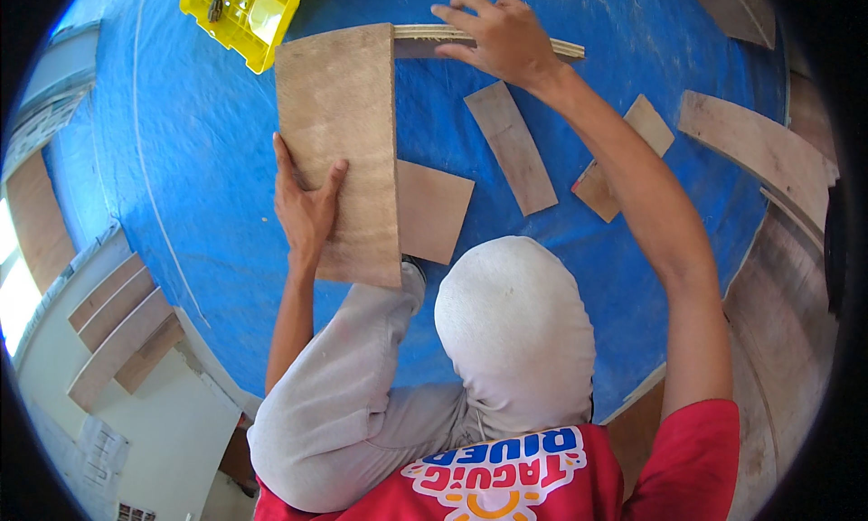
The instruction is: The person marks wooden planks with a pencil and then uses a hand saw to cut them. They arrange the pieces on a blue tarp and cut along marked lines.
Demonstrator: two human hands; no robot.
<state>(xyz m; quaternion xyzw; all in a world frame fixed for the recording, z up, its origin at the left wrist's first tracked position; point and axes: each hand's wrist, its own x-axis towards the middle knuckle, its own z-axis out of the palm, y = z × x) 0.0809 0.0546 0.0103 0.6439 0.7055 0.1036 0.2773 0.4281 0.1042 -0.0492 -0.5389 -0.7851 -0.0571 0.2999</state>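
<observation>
A large light-brown plywood board [348, 105] stands in front of me, its broad face toward me. My left hand [307, 196] holds it at the left edge, thumb across the face and a finger along the side. Joined to or touching its upper right side is a second plywood piece [414, 34], seen along its layered edge and running right. Over that edge is my right hand [493, 37], fingers apart and thumb on the near side; whether it touches the wood is hard to tell. Another plywood piece [434, 209] lies partly behind the large board.
A yellow plastic case [242, 24] with a screwdriver [216, 3] sits at upper left. Loose plywood pieces [513, 149] lie on the blue tarp [208, 159], with a curved plank [759, 146] at right. Stacked boards [122, 322] are at left. My bent knees are close below the board.
</observation>
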